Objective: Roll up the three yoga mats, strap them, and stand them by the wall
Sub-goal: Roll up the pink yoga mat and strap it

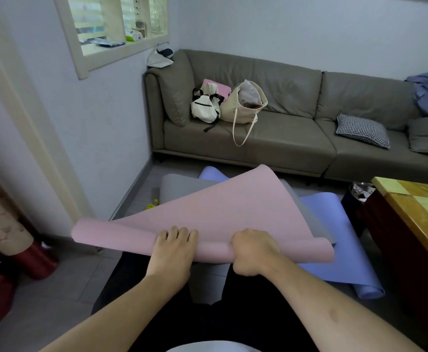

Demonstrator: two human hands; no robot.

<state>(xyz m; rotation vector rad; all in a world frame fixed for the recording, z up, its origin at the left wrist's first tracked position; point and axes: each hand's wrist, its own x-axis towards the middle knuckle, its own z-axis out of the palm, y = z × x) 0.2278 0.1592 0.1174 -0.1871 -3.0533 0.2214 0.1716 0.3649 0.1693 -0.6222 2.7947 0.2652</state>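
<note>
Pink mat point(223, 209) near edge curled, both hands gripping it, left point(173, 246), right point(252, 250)

A plain pink foam mat point(223, 212) lies over grey point(182, 186) and lilac mats point(335, 224); a black-and-white houndstooth cushion point(363, 130) sits on the taupe leather sofa point(284, 138).

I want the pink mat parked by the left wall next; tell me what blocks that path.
Little visible does. Both hands, left and right, already grip the pink mat. The floor strip along the left wall holds only small yellow-green bits beside the grey mat. The nearer stretch is hidden behind the pink mat.
</note>
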